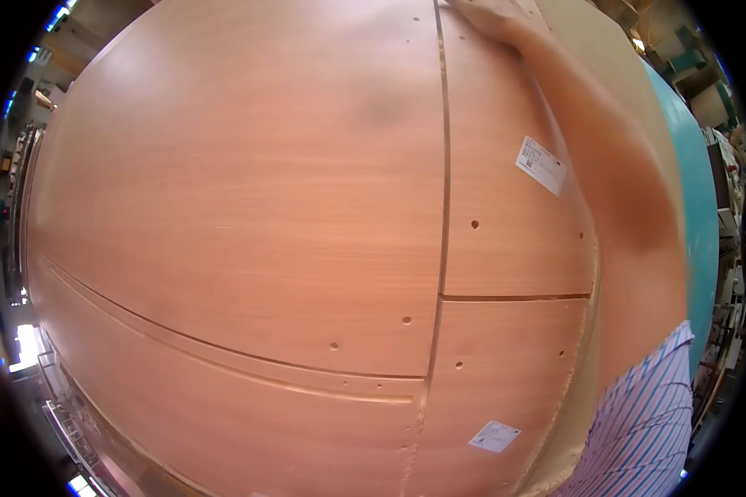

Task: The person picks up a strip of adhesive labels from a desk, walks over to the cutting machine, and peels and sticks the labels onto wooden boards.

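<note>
My right arm stretches up the right side of the head view, in a striped sleeve. At the top edge my right hand [487,21] is over a narrow wood-grain panel [506,99], near the gap beside it; its fingers are blurred and partly cut off. A large wood-grain panel [240,182] lies left of that gap. The narrow panel bears a white printed label [541,166] and drilled holes. Below it, across a cut line, a smaller panel piece [506,331] carries another white label [495,436]. My left hand is out of view.
A grooved panel strip [224,402] runs along the lower left. Sawdust lines several cut edges. Beige board [609,58] shows on the right, with a turquoise surface [684,141] beyond it. Workshop clutter surrounds the panels at both sides.
</note>
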`<state>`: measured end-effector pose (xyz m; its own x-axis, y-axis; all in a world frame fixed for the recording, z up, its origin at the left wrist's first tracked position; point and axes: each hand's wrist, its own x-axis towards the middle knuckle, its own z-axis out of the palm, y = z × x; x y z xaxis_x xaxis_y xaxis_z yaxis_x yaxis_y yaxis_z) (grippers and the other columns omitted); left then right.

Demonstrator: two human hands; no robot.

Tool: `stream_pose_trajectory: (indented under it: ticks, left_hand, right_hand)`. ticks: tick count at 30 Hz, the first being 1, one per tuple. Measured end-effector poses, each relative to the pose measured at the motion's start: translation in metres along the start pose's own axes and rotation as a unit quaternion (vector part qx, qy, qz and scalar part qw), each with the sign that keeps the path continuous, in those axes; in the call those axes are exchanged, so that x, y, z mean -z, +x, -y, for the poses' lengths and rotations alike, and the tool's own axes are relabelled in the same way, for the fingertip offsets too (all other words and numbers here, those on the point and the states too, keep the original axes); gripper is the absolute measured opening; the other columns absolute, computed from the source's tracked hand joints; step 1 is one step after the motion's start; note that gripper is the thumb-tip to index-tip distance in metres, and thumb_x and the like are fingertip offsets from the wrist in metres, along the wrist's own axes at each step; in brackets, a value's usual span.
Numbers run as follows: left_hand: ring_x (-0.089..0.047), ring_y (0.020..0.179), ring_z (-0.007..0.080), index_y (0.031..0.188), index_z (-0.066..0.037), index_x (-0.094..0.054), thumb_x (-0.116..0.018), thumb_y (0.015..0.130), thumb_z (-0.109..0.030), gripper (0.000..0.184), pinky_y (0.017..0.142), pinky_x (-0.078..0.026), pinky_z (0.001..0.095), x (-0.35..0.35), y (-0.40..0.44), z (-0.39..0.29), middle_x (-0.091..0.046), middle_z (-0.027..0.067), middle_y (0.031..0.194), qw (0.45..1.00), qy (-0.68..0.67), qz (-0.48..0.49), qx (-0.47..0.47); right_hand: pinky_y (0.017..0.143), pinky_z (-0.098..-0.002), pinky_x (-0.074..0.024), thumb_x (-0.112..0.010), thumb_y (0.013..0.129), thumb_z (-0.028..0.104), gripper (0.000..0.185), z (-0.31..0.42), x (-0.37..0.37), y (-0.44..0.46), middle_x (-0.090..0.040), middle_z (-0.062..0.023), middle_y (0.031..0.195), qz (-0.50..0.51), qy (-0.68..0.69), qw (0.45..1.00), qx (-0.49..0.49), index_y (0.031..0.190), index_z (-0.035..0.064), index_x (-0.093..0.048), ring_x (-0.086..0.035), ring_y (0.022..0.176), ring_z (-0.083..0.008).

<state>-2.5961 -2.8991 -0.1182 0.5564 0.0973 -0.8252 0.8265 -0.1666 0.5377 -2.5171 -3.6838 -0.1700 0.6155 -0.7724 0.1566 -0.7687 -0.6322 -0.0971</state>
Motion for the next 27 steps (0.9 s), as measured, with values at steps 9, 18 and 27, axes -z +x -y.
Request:
stream_pose_trajectory:
  ticks: [9,18,27]
  left_hand:
    - [-0.066,0.085,0.0239,0.098,0.005,-0.059,-0.049,0.1,-0.021,0.027,0.076,-0.055,0.0373,0.01,0.005,0.003,-0.066,0.0136,0.092,0.988,-0.02,0.134,-0.067]
    - [-0.062,0.081,0.0126,0.102,-0.002,-0.065,-0.06,0.097,-0.031,0.03,0.071,-0.051,0.0291,0.023,-0.006,0.005,-0.067,0.0049,0.093,0.972,-0.112,0.19,-0.083]
    - [-0.065,0.09,0.0208,0.114,-0.002,-0.059,-0.048,0.102,-0.029,0.032,0.079,-0.054,0.0364,0.087,-0.046,-0.057,-0.067,0.0095,0.101,0.89,-0.271,0.348,-0.119]
  right_hand:
    - [0.115,-0.0363,-0.024,-0.041,0.097,0.055,0.075,-0.031,0.011,-0.04,-0.04,-0.0242,0.146,-0.105,0.206,0.973,0.001,0.14,-0.0071,-0.039,-0.034,0.139,-0.0346]
    - [0.098,-0.0292,-0.0416,-0.053,0.098,0.021,0.029,0.141,0.16,-0.453,-0.067,-0.0042,0.105,0.234,0.571,0.787,0.016,0.113,-0.0008,-0.065,-0.058,0.105,-0.0128]
    - [0.091,-0.0338,-0.0494,-0.07,0.089,0.012,0.04,0.322,0.205,-0.705,-0.065,-0.0075,0.114,0.56,0.612,0.558,-0.013,0.124,-0.001,-0.057,-0.061,0.105,-0.0157]
